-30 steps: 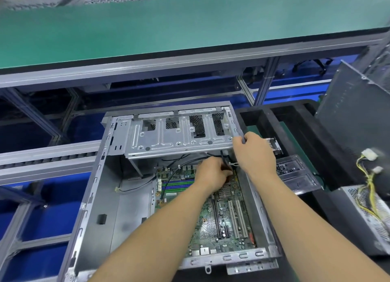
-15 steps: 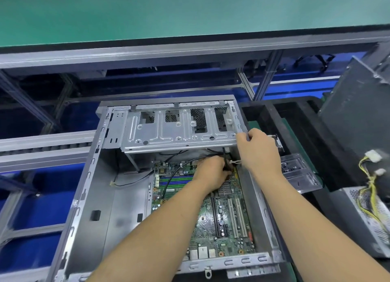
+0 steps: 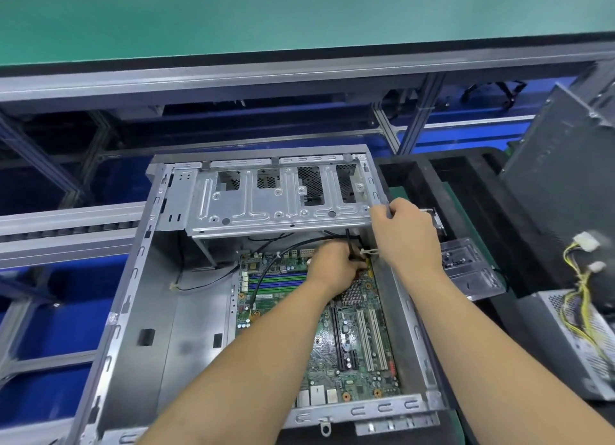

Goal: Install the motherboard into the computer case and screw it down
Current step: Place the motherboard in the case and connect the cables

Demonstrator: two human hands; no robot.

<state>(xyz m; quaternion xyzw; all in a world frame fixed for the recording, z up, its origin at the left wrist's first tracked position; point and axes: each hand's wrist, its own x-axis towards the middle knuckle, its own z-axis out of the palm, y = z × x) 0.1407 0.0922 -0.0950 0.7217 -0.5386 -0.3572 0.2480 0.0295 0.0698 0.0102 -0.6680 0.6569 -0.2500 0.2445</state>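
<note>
The open grey computer case lies flat in front of me. The green motherboard rests inside it, on the right half of the floor. My left hand reaches down to the board's far right corner, fingers closed around black cables there. My right hand grips the right end of the silver drive cage at the case's far side. A white cable tie shows between the two hands. What the left fingertips touch is hidden.
A clear plastic tray with small parts sits just right of the case. A power supply with yellow wires stands at the far right, a dark panel behind it. A conveyor rail runs to the left, under a green bench top.
The view has tilted down slightly, so the case sits lower and closer. Both hands stay at the same corner; the left hand shifts a little among the cables.
</note>
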